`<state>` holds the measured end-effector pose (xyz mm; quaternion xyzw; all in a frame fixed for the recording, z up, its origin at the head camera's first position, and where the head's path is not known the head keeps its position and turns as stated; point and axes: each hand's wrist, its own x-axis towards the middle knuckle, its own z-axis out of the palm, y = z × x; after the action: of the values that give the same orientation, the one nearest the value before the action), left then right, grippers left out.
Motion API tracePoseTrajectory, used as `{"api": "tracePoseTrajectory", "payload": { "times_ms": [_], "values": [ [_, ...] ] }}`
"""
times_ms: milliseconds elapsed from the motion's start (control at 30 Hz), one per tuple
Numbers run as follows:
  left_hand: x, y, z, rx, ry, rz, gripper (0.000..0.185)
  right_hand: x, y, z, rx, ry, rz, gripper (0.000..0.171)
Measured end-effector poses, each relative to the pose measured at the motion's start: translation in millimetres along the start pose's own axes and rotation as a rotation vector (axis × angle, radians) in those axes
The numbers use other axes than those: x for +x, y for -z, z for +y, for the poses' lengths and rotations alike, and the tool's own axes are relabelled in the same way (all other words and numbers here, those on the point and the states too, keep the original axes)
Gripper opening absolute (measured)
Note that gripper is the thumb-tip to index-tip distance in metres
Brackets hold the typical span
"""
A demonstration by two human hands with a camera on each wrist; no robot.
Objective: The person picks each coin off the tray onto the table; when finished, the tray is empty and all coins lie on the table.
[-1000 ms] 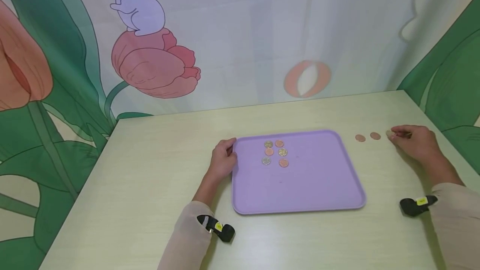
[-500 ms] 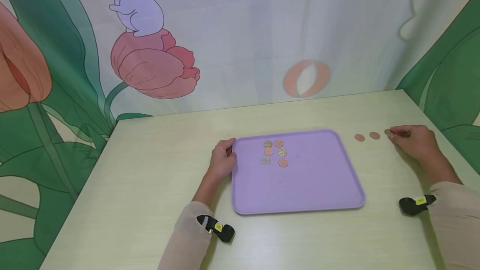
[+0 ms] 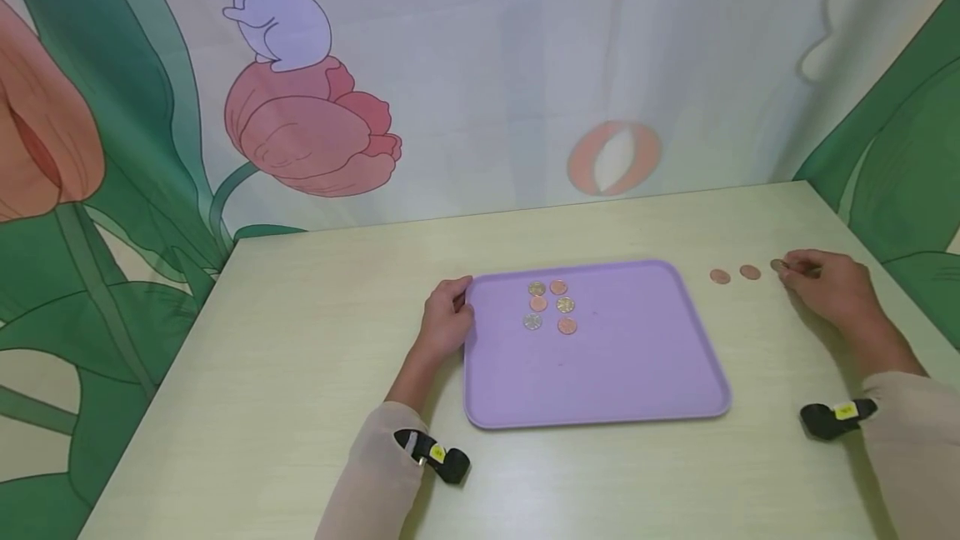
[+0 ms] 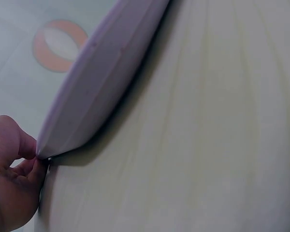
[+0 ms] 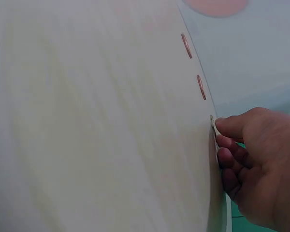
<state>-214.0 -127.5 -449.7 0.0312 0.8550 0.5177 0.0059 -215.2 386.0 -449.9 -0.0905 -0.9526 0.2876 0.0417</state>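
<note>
My left hand [image 3: 446, 317] holds the left rim of a purple tray [image 3: 637, 357] near its far corner. The left wrist view has the thumb and curled fingers pinching that edge of the tray [image 4: 94, 92]. Over at the right, my right hand [image 3: 831, 286] pinches a dull yellowish coin [image 3: 778, 265] low at the tabletop; the fingertips hide part of it. Left of that hand, a copper coin [image 3: 750, 272] and another copper coin [image 3: 720, 277] lie in a row with it. On the tray, several coins stand in two columns, among them a silver coin [image 3: 532, 321] and a gold coin [image 3: 565, 304].
Everything lies on a pale wooden table [image 3: 315, 373], its right edge close beyond my right hand. A printed curtain [image 3: 480, 90] with flowers and a cartoon animal hangs behind the table. A small black camera [image 3: 836, 419] is strapped at the right sleeve.
The coin at my right fingertips shows a darker face than a second ago, and the fingers have shifted slightly. My left hand, the tray and the other coins stay put.
</note>
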Motion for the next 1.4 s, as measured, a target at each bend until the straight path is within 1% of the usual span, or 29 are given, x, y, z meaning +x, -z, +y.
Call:
{"api": "tracePoseTrajectory", "payload": {
  "times_ms": [167,333,467,567,633,767,900,1000,1133,1267,1400],
  "values": [
    [0.7,0.1,-0.3,0.005,0.005,0.005,0.050,-5.9,2.6,-5.5,-0.021,0.059,-0.005,0.052],
    [1.1,0.0,0.2,-0.001,0.013,0.002,0.050,-12.8,1.5,-20.5,-0.017,0.133,0.013,0.047],
    [0.5,0.2,0.7,-0.002,0.006,0.002,0.049,-17.3,-3.4,-40.7,0.011,0.200,0.022,0.046],
    [0.2,0.4,1.0,-0.006,0.009,-0.001,0.050,-22.9,-8.5,-61.5,0.049,0.252,0.009,0.045],
    [0.3,0.6,0.9,-0.007,0.010,-0.002,0.050,-27.3,-12.6,-77.2,0.065,0.297,-0.007,0.041],
    [0.9,0.4,0.2,-0.007,0.009,-0.002,0.050,-37.0,-22.7,-108.8,0.100,0.367,-0.063,0.034],
    [1.6,0.3,0.3,0.004,0.004,-0.003,0.050,-47.1,-33.8,-135.9,0.149,0.398,-0.155,0.033],
    [2.2,0.2,1.0,0.008,0.007,-0.003,0.050,-52.3,-44.0,-152.0,0.190,0.443,-0.215,0.032],
    [1.6,0.3,1.7,0.005,0.014,-0.003,0.050,-55.3,-58.2,-168.6,0.219,0.525,-0.280,0.029],
    [1.2,-0.1,1.5,-0.002,0.019,-0.004,0.050,-56.6,-68.7,-180.6,0.206,0.585,-0.319,0.028],
    [1.4,-0.5,1.8,-0.006,0.019,-0.006,0.050,-57.3,-77.1,-188.7,0.207,0.602,-0.375,0.030]
  ]
}}
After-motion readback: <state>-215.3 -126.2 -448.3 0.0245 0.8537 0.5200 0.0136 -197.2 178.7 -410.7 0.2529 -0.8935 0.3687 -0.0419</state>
